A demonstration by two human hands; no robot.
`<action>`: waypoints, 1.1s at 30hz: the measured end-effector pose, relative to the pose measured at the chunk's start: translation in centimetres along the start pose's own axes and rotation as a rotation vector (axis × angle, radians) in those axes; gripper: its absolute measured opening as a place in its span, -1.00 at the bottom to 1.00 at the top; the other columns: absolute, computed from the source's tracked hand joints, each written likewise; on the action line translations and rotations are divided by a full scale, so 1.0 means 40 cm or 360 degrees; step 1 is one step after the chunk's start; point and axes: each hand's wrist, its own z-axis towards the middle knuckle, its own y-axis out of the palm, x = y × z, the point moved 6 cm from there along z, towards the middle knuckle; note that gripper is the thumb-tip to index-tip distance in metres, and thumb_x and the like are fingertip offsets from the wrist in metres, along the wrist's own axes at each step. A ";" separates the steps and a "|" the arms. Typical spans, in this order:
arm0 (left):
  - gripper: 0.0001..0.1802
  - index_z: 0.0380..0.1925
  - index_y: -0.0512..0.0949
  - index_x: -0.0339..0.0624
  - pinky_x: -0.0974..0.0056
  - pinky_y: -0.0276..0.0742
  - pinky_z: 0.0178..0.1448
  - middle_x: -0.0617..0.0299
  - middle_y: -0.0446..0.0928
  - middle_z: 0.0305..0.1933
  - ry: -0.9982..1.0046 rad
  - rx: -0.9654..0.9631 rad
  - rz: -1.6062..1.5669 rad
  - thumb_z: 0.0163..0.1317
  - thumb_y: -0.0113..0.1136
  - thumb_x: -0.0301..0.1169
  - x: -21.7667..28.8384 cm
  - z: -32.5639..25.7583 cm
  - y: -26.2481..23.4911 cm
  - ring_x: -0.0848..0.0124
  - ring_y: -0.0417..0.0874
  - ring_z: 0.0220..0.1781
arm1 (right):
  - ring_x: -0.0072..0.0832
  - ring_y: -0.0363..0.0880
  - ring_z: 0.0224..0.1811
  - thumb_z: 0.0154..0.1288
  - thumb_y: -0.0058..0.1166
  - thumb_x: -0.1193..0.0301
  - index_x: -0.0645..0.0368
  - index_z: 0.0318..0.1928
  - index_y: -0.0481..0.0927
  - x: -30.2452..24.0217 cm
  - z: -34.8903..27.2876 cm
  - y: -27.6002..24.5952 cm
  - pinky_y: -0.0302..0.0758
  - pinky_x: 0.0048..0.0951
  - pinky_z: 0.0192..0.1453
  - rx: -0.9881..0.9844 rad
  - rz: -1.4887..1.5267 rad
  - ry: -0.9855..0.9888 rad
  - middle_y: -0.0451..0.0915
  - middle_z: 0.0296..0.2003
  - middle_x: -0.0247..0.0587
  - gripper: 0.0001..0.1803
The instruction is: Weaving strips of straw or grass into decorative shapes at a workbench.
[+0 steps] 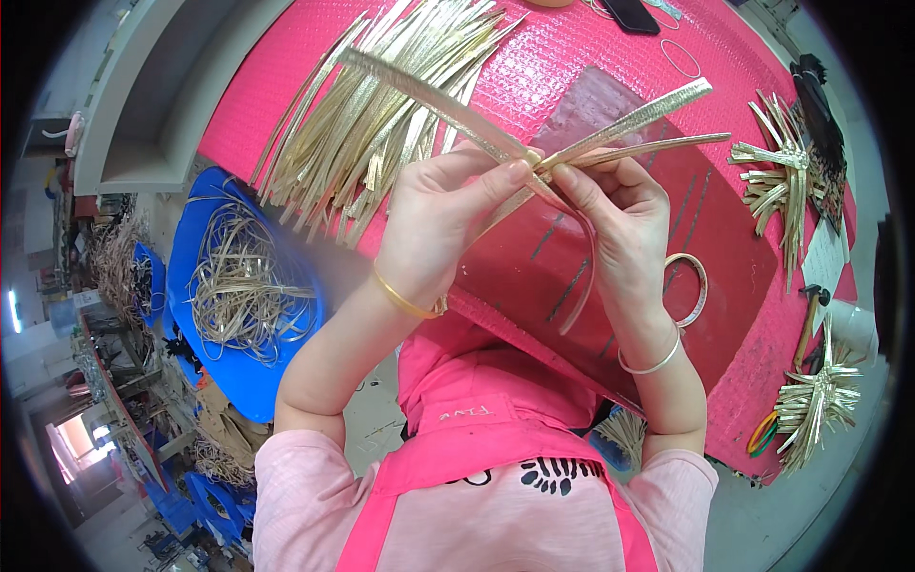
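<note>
Both my hands are raised over a dark red board (729,272) and meet at a crossing of flat, shiny gold straps (634,122). My left hand (443,205) pinches the crossing between thumb and fingers, and one strap runs out to the upper left from there. From the other side, my right hand (615,214) pinches the same crossing. Two strap ends point to the upper right, and another strap hangs curved below, its underside pinkish. The fingers partly hide how the straps are looped together. A large pile of loose gold straps (381,114) lies beyond my left hand.
The table has a pink, textured cover (519,71). A tape ring (701,291) lies on the board. Toward the right edge are gold strap bundles (789,172) and a hammer (808,319). A blue container (243,386) of thin strips stands left; a phone (632,14) lies far off.
</note>
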 end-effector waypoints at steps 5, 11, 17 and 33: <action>-0.88 -0.41 0.54 -0.37 0.47 0.44 -0.24 0.17 0.54 -0.45 0.0288 -0.0010 0.0670 0.00 0.12 -0.57 0.029 -0.012 -0.003 0.49 0.53 -0.36 | -0.58 0.51 -0.38 0.03 0.08 0.57 0.38 -0.33 0.48 0.001 -0.005 -0.001 0.47 -0.61 -0.22 0.0007 -0.0063 0.0003 0.54 -0.41 -0.19 -0.84; -0.89 -0.42 0.49 -0.38 0.47 0.44 -0.31 0.16 0.48 -0.45 0.0906 0.0167 0.1080 -0.01 0.10 -0.62 0.039 -0.029 0.029 0.49 0.52 -0.41 | -0.59 0.51 -0.36 0.04 0.05 0.60 0.35 -0.33 0.47 -0.001 -0.010 0.009 0.47 -0.61 -0.22 -0.0054 -0.0215 0.0011 0.53 -0.42 -0.24 -0.86; -0.91 -0.41 0.45 -0.36 0.48 0.45 -0.35 0.18 0.41 -0.44 0.1031 0.0372 0.0667 0.02 0.05 -0.62 0.002 -0.035 0.042 0.49 0.50 -0.39 | -0.58 0.52 -0.36 0.05 0.00 0.65 0.34 -0.35 0.45 -0.005 -0.011 0.013 0.50 -0.59 -0.22 0.0019 -0.0043 -0.0027 0.53 -0.40 -0.23 -0.90; -0.79 -0.50 0.45 -0.43 0.58 0.15 -0.72 0.21 0.45 -0.61 -0.0125 -0.0216 0.0306 0.07 0.11 -0.42 0.039 0.024 0.045 0.61 0.35 -0.78 | -0.44 0.53 -0.49 -0.10 0.11 0.54 0.28 -0.42 0.49 -0.135 -0.007 0.046 0.42 -0.55 -0.45 -0.0121 -0.1343 -0.1350 0.52 -0.53 -0.15 -0.85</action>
